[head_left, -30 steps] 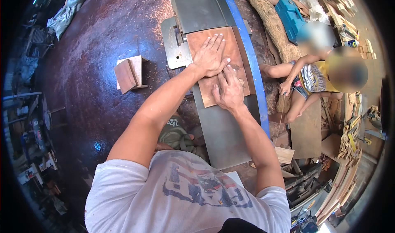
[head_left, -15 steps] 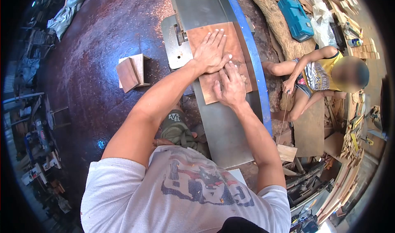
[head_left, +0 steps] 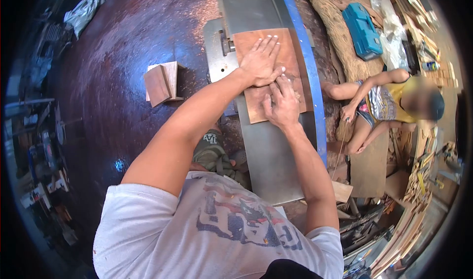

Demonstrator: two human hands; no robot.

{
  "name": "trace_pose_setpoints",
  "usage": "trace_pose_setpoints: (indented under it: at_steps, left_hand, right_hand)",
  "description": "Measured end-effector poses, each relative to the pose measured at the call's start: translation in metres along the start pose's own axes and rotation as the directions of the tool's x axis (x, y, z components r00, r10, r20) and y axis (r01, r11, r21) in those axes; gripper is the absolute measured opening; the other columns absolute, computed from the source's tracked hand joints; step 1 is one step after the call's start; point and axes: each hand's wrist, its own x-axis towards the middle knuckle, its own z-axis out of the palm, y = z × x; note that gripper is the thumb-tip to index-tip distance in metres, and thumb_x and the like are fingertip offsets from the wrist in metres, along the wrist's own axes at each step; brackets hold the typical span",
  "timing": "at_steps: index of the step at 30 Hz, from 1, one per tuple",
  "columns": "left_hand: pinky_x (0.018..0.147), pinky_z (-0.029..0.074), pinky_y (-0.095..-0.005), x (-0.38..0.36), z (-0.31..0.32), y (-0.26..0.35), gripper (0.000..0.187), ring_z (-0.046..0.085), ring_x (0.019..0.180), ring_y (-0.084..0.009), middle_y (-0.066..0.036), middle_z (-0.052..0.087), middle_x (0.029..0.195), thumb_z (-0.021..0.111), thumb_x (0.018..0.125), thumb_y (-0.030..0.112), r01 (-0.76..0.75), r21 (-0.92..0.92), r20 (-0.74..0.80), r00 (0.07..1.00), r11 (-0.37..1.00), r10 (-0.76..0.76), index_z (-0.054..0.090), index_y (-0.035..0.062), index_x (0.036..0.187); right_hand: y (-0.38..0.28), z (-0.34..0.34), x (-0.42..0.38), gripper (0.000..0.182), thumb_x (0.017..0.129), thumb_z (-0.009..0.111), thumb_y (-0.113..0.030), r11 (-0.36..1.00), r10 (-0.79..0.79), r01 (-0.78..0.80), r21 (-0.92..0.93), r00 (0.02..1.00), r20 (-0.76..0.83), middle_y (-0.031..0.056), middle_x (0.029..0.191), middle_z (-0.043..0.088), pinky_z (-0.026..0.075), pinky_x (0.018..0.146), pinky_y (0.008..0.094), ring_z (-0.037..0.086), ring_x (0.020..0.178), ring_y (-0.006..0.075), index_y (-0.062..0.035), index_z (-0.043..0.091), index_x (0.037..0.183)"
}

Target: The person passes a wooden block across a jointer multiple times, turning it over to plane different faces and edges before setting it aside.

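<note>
Pressing board [head_left: 287, 52] flat on bed [head_left: 274, 163] with left hand [head_left: 258, 65] and right hand [head_left: 284, 104], grip wide on both; leaving bare bed past both board ends, near blue fence [head_left: 317, 89]; showing teal case [head_left: 362, 32] beyond fence, shut, contents hidden.

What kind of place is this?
It looks like a woodworking shop. A board lies on a metal machine under two hands, wood strips are piled at the side, and shavings dot the floor.
</note>
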Motion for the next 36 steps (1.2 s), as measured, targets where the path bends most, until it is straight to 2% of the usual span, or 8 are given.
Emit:
trace_pose_setpoints:
  at_steps: [8, 16, 17, 23, 26, 29, 36]
  left_hand:
    - [0.133, 0.014, -0.0472, 0.005, -0.008, -0.008, 0.084, 0.017, 0.161, -0.0361, -0.024, 0.022, 0.172, 0.041, 0.104, 0.055, 0.033, -0.016, 0.005, 0.999, 0.999, -0.033, 0.028, -0.0054, 0.162]
    - [0.133, 0.013, -0.0474, 0.015, -0.004, -0.021, 0.087, 0.019, 0.161, -0.0365, -0.024, 0.024, 0.171, 0.043, 0.103, 0.057, 0.034, -0.002, -0.053, 0.998, 0.999, -0.034, 0.031, -0.0051, 0.161]
    - [0.133, 0.013, -0.0474, 0.016, -0.003, -0.022, 0.087, 0.019, 0.161, -0.0365, -0.024, 0.024, 0.171, 0.043, 0.103, 0.057, 0.034, 0.006, -0.06, 0.998, 0.999, -0.034, 0.031, -0.0051, 0.161]
    - [0.132, 0.014, -0.0474, 0.027, -0.01, -0.032, 0.086, 0.019, 0.161, -0.0362, -0.024, 0.024, 0.172, 0.042, 0.103, 0.057, 0.039, 0.029, -0.04, 0.998, 0.999, -0.038, 0.031, -0.0049, 0.161]
    - [0.133, 0.014, -0.047, 0.034, -0.01, -0.039, 0.085, 0.018, 0.161, -0.036, -0.024, 0.023, 0.172, 0.041, 0.104, 0.057, 0.043, 0.014, -0.035, 0.998, 0.999, -0.042, 0.031, -0.0044, 0.162]
    - [0.133, 0.013, -0.0465, 0.039, -0.013, -0.044, 0.084, 0.018, 0.162, -0.0353, -0.023, 0.023, 0.172, 0.04, 0.105, 0.057, 0.045, 0.009, -0.022, 0.999, 0.999, -0.045, 0.029, -0.0035, 0.162]
    - [0.133, 0.012, -0.0462, 0.051, -0.014, -0.055, 0.084, 0.017, 0.162, -0.034, -0.021, 0.022, 0.173, 0.039, 0.105, 0.057, 0.048, 0.023, -0.015, 0.999, 0.999, -0.047, 0.027, -0.0022, 0.164]
  right_hand:
    - [0.005, 0.011, 0.011, 0.039, 0.082, 0.07, -0.012, 0.999, -0.043, 0.042, -0.03, 0.999, -0.01, 0.0259, 0.137, 0.061, 0.049, 0.11, 0.054, 0.057, 0.131, 0.0473, 0.003, 0.071, 0.118]
    - [0.01, 0.018, 0.029, 0.04, 0.084, 0.069, -0.012, 0.992, -0.102, 0.1, -0.072, 0.995, -0.024, 0.0263, 0.139, 0.06, 0.05, 0.108, 0.0534, 0.057, 0.132, 0.0463, 0.0034, 0.07, 0.121]
    - [0.008, 0.017, 0.031, 0.036, 0.087, 0.068, -0.012, 0.994, -0.09, 0.089, -0.064, 0.996, -0.023, 0.0276, 0.138, 0.062, 0.048, 0.111, 0.0513, 0.059, 0.131, 0.0453, 0.0078, 0.072, 0.116]
    - [0.014, 0.021, 0.046, 0.035, 0.088, 0.067, -0.012, 0.992, -0.107, 0.105, -0.064, 0.994, -0.027, 0.0281, 0.138, 0.062, 0.048, 0.111, 0.0509, 0.058, 0.132, 0.0452, 0.0079, 0.072, 0.117]
    - [0.015, 0.024, 0.055, 0.035, 0.088, 0.067, -0.013, 0.993, -0.102, 0.1, -0.061, 0.994, -0.029, 0.0273, 0.138, 0.062, 0.049, 0.11, 0.0505, 0.059, 0.131, 0.0447, 0.0071, 0.072, 0.116]
    - [0.022, 0.029, 0.059, 0.034, 0.087, 0.069, -0.011, 0.994, -0.098, 0.096, -0.055, 0.995, -0.035, 0.0255, 0.137, 0.059, 0.049, 0.107, 0.0534, 0.056, 0.132, 0.046, 0.002, 0.069, 0.118]
    - [0.025, 0.033, 0.073, 0.034, 0.086, 0.07, -0.011, 0.996, -0.08, 0.079, -0.051, 0.997, -0.02, 0.0248, 0.136, 0.057, 0.05, 0.105, 0.0531, 0.056, 0.129, 0.0448, 0.0008, 0.066, 0.118]
